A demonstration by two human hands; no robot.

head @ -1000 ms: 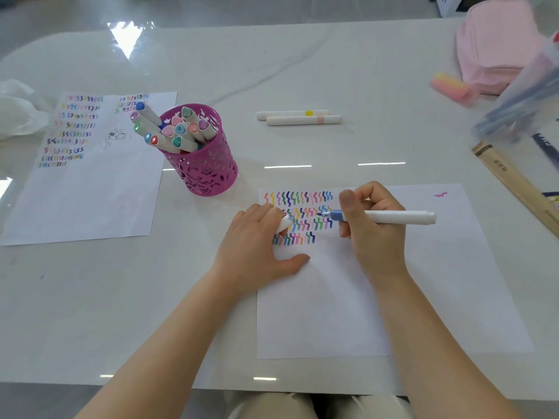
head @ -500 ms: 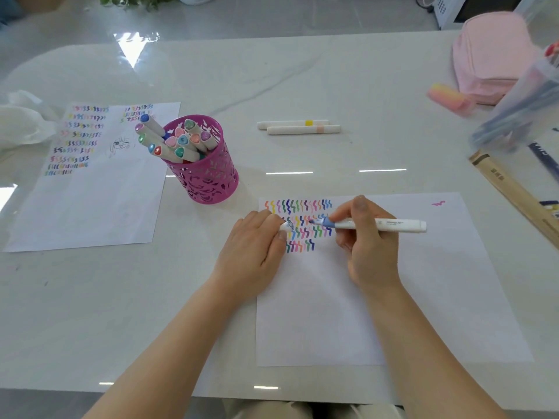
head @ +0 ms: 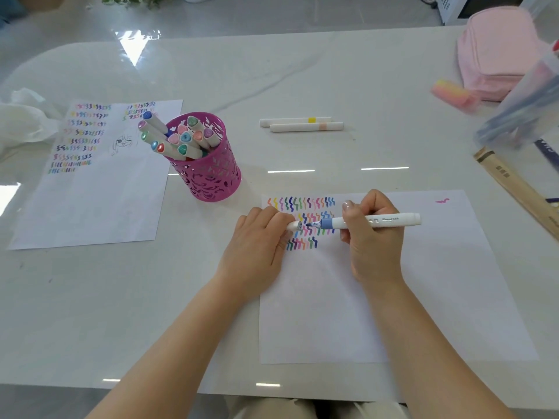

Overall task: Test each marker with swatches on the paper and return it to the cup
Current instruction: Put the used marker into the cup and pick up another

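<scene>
Head cam: R hand [head: 375, 255] grips white, blue-tipped marker [head: 379, 220]; L hand [head: 257, 246] pinches cap [head: 294, 226].

One head-worn wide-angle view, set above the near edge of the surface [head: 302, 71], facing forward and down. Close range: both forearms enter from the bottom edge, and the left hand [head: 257, 246] and right hand [head: 375, 246] sit just below frame centre. The far surface edge bows across the top with floor [head: 272, 13] beyond. The right edge is blurred.

Marble table [head: 332, 71], marker cup [head: 211, 179], pink pouch [head: 496, 49] suggest home.
</scene>
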